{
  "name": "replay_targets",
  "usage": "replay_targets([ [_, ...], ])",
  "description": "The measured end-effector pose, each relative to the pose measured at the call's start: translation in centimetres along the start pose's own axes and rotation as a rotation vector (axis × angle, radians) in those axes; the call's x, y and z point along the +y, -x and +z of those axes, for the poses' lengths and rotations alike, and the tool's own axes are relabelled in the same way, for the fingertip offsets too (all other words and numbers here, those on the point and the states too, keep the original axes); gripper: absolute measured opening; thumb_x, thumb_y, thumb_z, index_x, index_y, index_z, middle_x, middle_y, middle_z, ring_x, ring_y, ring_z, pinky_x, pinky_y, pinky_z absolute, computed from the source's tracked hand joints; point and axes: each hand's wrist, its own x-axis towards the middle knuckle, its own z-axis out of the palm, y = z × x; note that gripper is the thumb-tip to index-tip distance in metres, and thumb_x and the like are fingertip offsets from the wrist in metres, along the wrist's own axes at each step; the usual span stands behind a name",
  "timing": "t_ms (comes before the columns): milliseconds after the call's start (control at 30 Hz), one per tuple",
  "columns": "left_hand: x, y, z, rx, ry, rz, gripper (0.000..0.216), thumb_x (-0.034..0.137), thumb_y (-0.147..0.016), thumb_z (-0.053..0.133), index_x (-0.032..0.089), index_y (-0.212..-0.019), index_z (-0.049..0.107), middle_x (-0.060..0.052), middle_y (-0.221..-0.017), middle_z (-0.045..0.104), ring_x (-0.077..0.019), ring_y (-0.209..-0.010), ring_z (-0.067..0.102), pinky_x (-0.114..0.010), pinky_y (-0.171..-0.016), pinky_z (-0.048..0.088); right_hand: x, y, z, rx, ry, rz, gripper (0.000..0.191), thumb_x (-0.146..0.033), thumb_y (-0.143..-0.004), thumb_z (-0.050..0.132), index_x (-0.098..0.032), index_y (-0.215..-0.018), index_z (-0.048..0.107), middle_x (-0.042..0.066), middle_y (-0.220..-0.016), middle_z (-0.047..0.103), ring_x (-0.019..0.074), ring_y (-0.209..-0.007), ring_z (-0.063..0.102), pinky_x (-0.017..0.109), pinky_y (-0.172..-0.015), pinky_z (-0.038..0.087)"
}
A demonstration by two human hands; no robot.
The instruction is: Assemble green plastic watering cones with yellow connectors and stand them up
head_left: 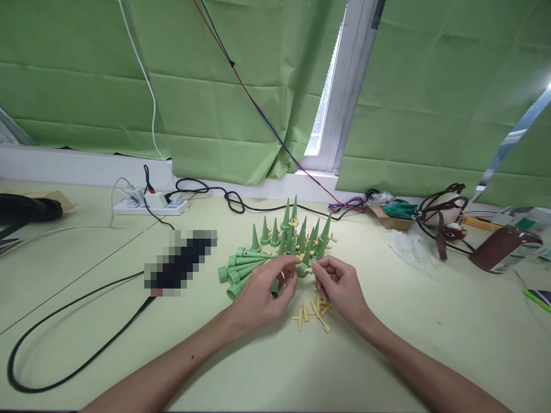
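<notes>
Between my hands is a green plastic watering spike (303, 270), its wide collar toward me and a small yellow valve at its side. My left hand (269, 289) curves around the collar's left side, with thumb and index finger at it; the exact contact is partly hidden. On the right, my right hand (338, 282) is closed in a pinch at the yellow valve (309, 271). Behind stand several upright green spikes (287, 221), some with yellow valves. More green spikes (241, 269) lie on their sides left of and beneath my left hand. Loose yellow valves (316, 312) are scattered between my wrists.
A blurred dark object (181, 264) with a black cable lies left on the pale table (129, 344). Behind are a white power strip (150, 203) and black cord. At right sit a cardboard box (390, 218), a clear plastic bag (411, 249) and a brown bottle (503, 249).
</notes>
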Motion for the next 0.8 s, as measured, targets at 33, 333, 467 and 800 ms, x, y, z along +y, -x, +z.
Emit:
replay_targets([
  [33,0.10,-0.04,-0.07,0.003,0.019,-0.030,0.019,0.018,-0.094,0.051,0.019,-0.113,0.055,-0.001,-0.089,0.063,-0.0121,-0.072,0.057,-0.023,-0.066,0.046,-0.01,0.01,-0.01,0.005,-0.005,-0.007,0.032,-0.042,-0.091,0.063,-0.017,-0.073,0.056,-0.006,-0.049,0.046,0.0067,-0.039,0.039,0.020,-0.039,0.032],
  [333,0.01,-0.65,-0.25,-0.041,-0.021,-0.201,0.045,0.040,-0.102,0.039,0.017,-0.066,0.053,0.001,-0.062,0.054,-0.0132,-0.060,0.049,-0.026,-0.061,0.036,-0.10,0.47,-0.08,0.000,-0.007,-0.098,0.026,-0.038,-0.095,0.060,-0.018,-0.078,0.058,-0.006,-0.055,0.046,0.0076,-0.044,0.039,0.021,-0.041,0.034],
  [467,-0.09,-0.67,-0.13,-0.106,-0.058,-0.220,0.052,0.047,-0.100,0.039,0.016,-0.064,0.059,-0.001,-0.061,0.057,-0.0157,-0.061,0.051,-0.027,-0.062,0.038,-0.26,0.81,-0.13,-0.010,0.047,-0.164,0.022,-0.035,-0.096,0.058,-0.018,-0.081,0.059,-0.004,-0.060,0.049,0.0087,-0.048,0.043,0.022,-0.045,0.037],
  [800,0.23,-0.83,-0.30,-0.140,-0.017,-0.278,0.043,0.048,-0.097,0.046,0.017,-0.066,0.048,0.002,-0.063,0.046,-0.0137,-0.062,0.043,-0.026,-0.059,0.032,-0.24,0.78,-0.12,-0.027,0.071,-0.182,0.023,-0.034,-0.096,0.057,-0.018,-0.081,0.058,-0.005,-0.060,0.048,0.0090,-0.049,0.042,0.023,-0.046,0.036],
])
